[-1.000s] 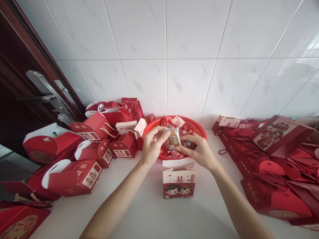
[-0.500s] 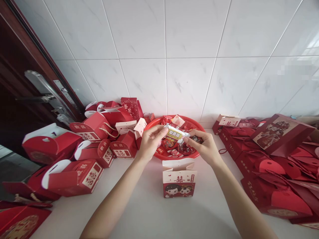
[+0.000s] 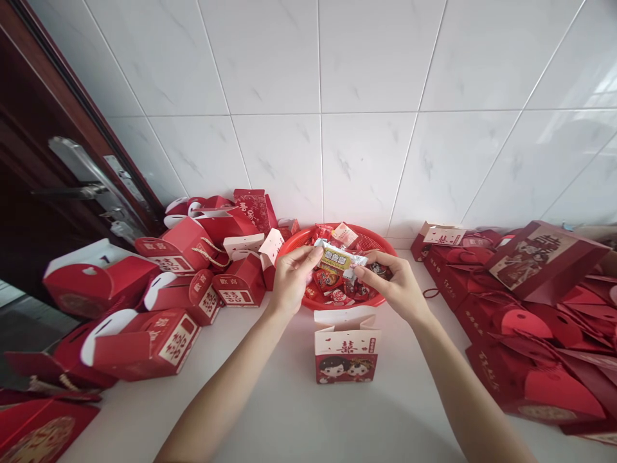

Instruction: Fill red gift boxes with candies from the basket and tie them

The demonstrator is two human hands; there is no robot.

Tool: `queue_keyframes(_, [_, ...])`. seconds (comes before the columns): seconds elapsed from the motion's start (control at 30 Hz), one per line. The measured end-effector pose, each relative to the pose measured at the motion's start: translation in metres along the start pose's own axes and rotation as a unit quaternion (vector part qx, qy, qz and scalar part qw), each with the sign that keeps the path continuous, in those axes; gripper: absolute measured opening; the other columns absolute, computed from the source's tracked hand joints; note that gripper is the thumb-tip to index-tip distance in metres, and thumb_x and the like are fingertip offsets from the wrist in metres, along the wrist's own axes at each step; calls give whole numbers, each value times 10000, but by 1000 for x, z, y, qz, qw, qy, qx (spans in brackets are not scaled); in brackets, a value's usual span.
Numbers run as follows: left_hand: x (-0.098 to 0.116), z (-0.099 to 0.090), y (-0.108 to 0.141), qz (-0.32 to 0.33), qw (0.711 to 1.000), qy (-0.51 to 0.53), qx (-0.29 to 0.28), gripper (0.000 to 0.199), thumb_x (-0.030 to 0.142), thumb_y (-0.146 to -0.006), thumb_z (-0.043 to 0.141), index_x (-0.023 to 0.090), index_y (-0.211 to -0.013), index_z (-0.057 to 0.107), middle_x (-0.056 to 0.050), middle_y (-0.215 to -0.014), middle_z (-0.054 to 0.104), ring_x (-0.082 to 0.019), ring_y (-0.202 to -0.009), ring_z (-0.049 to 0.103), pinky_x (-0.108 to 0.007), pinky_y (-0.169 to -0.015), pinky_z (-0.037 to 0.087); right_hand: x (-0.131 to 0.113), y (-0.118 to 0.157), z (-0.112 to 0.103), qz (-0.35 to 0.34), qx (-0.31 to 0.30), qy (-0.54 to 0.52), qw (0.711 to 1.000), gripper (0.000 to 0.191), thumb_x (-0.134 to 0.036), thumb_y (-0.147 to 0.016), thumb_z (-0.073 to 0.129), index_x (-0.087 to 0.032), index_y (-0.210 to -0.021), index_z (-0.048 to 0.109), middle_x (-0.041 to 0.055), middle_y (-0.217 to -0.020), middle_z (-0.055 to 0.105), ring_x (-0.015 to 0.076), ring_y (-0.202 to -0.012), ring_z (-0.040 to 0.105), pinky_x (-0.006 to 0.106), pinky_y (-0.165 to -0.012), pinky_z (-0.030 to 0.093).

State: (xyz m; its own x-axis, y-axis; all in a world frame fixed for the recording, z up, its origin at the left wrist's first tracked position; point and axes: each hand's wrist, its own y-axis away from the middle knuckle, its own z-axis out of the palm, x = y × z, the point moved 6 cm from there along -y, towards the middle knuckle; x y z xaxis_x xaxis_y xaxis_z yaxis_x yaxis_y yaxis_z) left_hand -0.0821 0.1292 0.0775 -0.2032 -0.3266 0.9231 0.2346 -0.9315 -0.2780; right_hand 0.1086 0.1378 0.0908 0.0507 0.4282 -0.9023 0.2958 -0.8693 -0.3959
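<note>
A wrapped candy [image 3: 337, 258] with a silver and yellow wrapper is stretched between my two hands. My left hand [image 3: 295, 276] pinches its left end, and my right hand [image 3: 395, 283] pinches the right end. Both hands are over a red plastic basket [image 3: 385, 243] filled with red-wrapped candies [image 3: 332, 280], part of which my hands and the candy hide. Just in front of the basket stands a small red and white gift box [image 3: 346, 350], upright with its top open and two cartoon figures on its front.
Several red gift boxes [image 3: 144, 344] crowd the left side of the white table [image 3: 289, 411]. More dark red boxes [image 3: 525, 321] are piled at the right. A tiled wall [image 3: 366, 154] rises behind, and a dark door with a metal handle [image 3: 81, 167] is at the left.
Both hands still hold the candy, which has turned slightly and dropped a little. My fingers have shifted only slightly; the box and basket stay in place.
</note>
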Motion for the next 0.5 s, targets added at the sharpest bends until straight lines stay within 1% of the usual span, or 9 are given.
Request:
queue_keyframes(0.07, [3,2,2,22,1000,-5,-1,304,488,-690,849,200,-715,755,1,-647,599,-164,-704,583,-279,-642,463,1,1,2,7,-4,5,1000,368,-525,-775,765,-175,-730,659,3,-678,578,120,-596,472,251,-535,370])
queue_keyframes(0.13, [4,4,2,20,1000,5,-7,305,483,-686,851,196,-703,747,2,-671,607,-153,-699,573,-275,-639,456,1,0,2,7,-1,1,1000,384,-537,-765,771,-174,-716,655,1,-673,573,120,-600,472,251,-539,372])
queue_keyframes(0.27, [1,7,2,-47,996,58,-54,293,419,-660,875,178,-641,710,4,-687,608,-120,-634,530,-257,-569,431,2,-1,0,7,1,-38,999,381,-530,-737,799,-187,-685,641,18,-725,617,147,-673,528,264,-599,435])
queue_keyframes(0.33, [0,9,2,-71,992,79,-74,282,386,-652,885,172,-636,703,-3,-704,626,-120,-647,543,-248,-560,439,5,-2,0,14,-6,-72,997,364,-511,-716,822,-194,-678,648,22,-745,644,155,-694,554,275,-628,463])
queue_keyframes(0.43, [-1,11,2,-93,987,97,-82,247,357,-634,895,181,-681,728,-14,-757,676,-132,-694,591,-239,-568,461,9,-2,-1,25,-17,-115,993,345,-489,-698,840,-202,-666,652,19,-758,671,157,-691,580,294,-661,492])
queue_keyframes(0.5, [-1,11,2,-92,987,102,-81,243,355,-626,895,183,-685,734,-18,-765,687,-135,-690,597,-242,-562,466,12,-2,-1,31,-19,-132,991,348,-490,-691,843,-206,-661,644,18,-770,678,162,-698,593,305,-676,508])
